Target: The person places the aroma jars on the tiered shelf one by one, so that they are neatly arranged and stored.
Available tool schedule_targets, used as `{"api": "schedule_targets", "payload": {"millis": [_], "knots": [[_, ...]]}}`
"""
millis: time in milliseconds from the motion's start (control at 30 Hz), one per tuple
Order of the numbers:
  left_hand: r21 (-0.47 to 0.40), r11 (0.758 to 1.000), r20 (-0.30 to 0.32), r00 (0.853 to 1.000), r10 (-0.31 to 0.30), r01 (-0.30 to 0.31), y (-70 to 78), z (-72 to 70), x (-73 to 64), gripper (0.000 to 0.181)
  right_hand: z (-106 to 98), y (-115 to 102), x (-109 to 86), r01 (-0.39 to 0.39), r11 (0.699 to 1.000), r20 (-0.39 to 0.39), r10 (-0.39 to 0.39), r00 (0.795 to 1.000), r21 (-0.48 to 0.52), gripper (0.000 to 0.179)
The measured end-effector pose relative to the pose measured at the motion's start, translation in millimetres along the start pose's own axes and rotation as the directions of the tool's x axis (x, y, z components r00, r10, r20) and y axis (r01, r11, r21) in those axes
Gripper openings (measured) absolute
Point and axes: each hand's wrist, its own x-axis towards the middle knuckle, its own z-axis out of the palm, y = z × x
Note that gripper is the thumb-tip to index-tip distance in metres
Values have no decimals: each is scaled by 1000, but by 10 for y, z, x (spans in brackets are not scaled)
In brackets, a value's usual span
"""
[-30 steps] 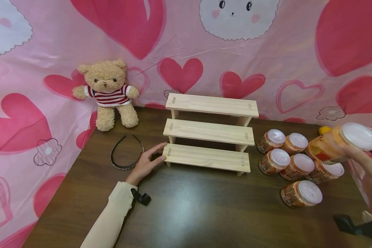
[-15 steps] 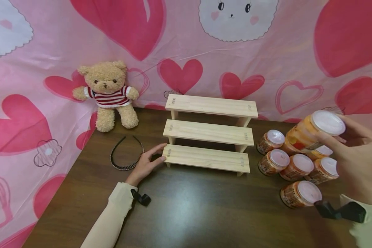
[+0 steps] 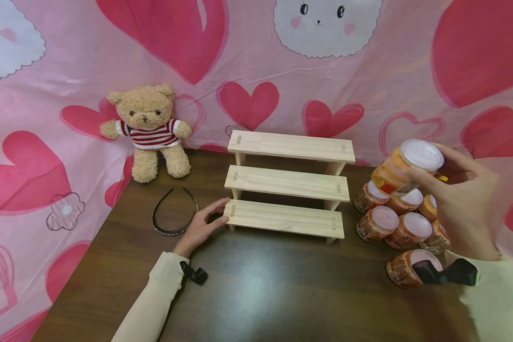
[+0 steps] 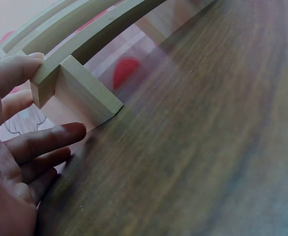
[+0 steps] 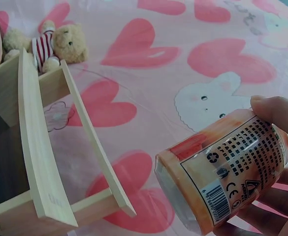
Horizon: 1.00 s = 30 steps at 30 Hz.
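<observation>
Three-tiered and of pale wood, a display stand point(image 3: 284, 218) stands in the middle of the table. At the left end of its lowest step, my left hand point(image 3: 201, 228) holds the corner between thumb and forefinger; in the left wrist view the other fingers point(image 4: 45, 147) lie free below the step. My right hand point(image 3: 470, 199) grips an orange-labelled jar point(image 3: 395, 175) with a whitish lid, tilted in the air above a group of similar jars point(image 3: 376, 223). The right wrist view shows the held jar's point(image 5: 227, 172) barcode, with the thumb across its side.
A teddy bear point(image 3: 147, 123) in a striped shirt sits at the back left against the pink heart-patterned cloth point(image 3: 248, 57). A dark headband point(image 3: 164, 209) lies beside my left hand. One jar point(image 3: 403, 268) stands nearer the front of the dark wooden table point(image 3: 261, 294).
My right hand has carried the jar leftward and slightly upward, over the standing jars toward the stand. The left hand has stayed at the lowest step's end.
</observation>
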Motion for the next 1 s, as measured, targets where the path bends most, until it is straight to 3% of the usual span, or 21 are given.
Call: {"api": "schedule_targets", "payload": {"millis": [333,467,1000], "knots": [[3,1000,2,1000,-14,14,12,-7,-6,49,225,18,84,-61,994,17,59,998,86,55],[2,1000,5,1000,-8,8,-1,-10,-7,50,317,42,131,-35,991,30,32,999,126,54],[27,1000,-4,1000,7,-7,9,8,-2,50,668,149,215,-12,999,86,14,996,-30,48]]}}
